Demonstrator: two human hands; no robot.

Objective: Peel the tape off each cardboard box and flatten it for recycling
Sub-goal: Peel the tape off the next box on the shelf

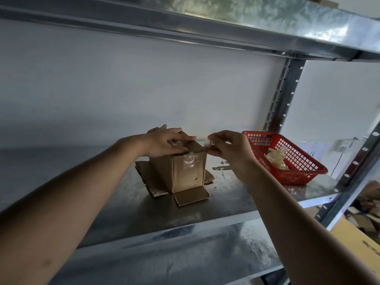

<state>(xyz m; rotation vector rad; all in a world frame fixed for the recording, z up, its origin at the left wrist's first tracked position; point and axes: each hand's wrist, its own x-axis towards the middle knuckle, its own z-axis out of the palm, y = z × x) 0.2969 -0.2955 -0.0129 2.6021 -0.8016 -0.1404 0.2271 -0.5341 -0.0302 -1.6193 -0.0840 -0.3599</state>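
A small brown cardboard box (181,173) stands upside down on the metal shelf (236,200), its bottom flaps splayed flat around it. Clear tape (190,162) still sticks to its front face near the top. My left hand (166,141) presses down on the box's top with fingers spread. Just off the box's upper right corner, my right hand (228,150) pinches a strip of clear tape (207,144) between thumb and fingers. The strip runs from the box's top edge.
A red plastic basket (296,173) sits on the shelf to the right, holding a wad of peeled tape (276,159). Perforated steel uprights (284,93) stand at the right. Another shelf hangs overhead. More cardboard lies below at the lower right (364,210).
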